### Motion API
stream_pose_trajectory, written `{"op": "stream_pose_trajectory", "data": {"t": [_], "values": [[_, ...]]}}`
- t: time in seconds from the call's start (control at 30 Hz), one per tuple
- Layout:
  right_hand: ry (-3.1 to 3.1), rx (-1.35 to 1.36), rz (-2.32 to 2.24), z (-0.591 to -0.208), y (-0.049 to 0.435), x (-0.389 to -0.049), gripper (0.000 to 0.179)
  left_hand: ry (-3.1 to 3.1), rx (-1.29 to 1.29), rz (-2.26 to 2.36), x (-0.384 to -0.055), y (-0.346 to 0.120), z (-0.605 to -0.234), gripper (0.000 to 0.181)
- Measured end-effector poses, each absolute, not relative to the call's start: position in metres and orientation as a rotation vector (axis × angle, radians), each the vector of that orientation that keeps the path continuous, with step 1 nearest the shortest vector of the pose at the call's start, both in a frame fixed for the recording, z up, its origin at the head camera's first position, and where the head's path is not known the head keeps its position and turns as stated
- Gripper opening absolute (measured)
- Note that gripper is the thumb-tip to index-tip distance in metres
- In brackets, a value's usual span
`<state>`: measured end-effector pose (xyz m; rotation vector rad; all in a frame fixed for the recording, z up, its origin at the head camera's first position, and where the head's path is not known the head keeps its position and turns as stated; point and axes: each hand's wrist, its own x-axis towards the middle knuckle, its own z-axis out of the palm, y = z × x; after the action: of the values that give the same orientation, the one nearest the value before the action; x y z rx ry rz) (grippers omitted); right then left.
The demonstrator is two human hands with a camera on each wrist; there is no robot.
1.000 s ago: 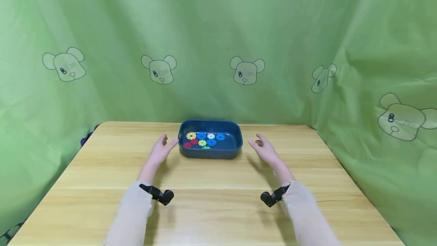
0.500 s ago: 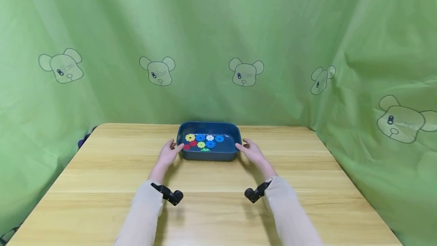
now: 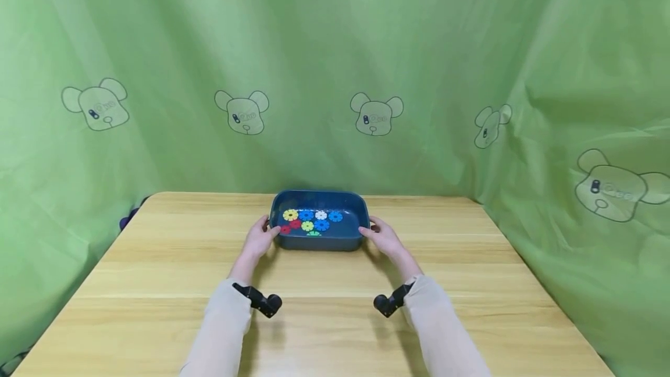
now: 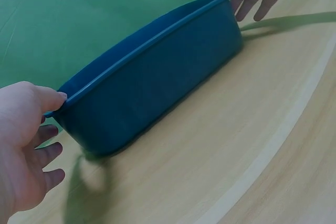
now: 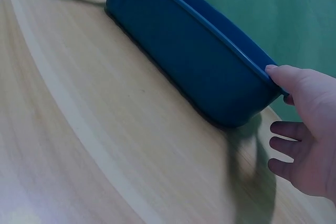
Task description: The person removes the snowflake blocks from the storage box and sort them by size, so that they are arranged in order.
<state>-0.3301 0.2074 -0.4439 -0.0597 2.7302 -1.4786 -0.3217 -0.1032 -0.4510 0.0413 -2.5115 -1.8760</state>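
Observation:
A dark blue rectangular bin point(image 3: 319, 243) stands at the far side of the table, with several flower-shaped plastic pieces point(image 3: 321, 225) in yellow, blue, white, red and green lying on its floor. My left hand point(image 3: 259, 238) grips the bin's left end; in the left wrist view the thumb point(image 4: 52, 99) lies over the rim, with other fingers below it outside. At the opposite end my right hand point(image 3: 384, 238) pinches the rim the same way, its thumb point(image 5: 283, 74) on top in the right wrist view. Both wrist views hide the pieces behind the bin's wall.
The light wooden table point(image 3: 324, 330) reaches toward me from the bin. Behind it and along both sides hangs a green curtain point(image 3: 314, 45) printed with bear heads. Each sleeve carries a black wrist camera point(image 3: 266, 305).
Both hands have come inward from beside the bin and taken hold of its two ends. The bin sits slightly lower in the head view, as does the whole scene.

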Motion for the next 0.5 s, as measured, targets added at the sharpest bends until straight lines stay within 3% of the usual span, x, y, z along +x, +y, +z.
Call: {"op": "stream_pose_trajectory", "data": {"t": [0.5], "values": [[2.707, -0.21, -1.465, -0.451, 0.205, -0.316, 0.059, -2.518, -0.063, -1.918, -0.309, -0.118, -0.454, 0.063]]}}
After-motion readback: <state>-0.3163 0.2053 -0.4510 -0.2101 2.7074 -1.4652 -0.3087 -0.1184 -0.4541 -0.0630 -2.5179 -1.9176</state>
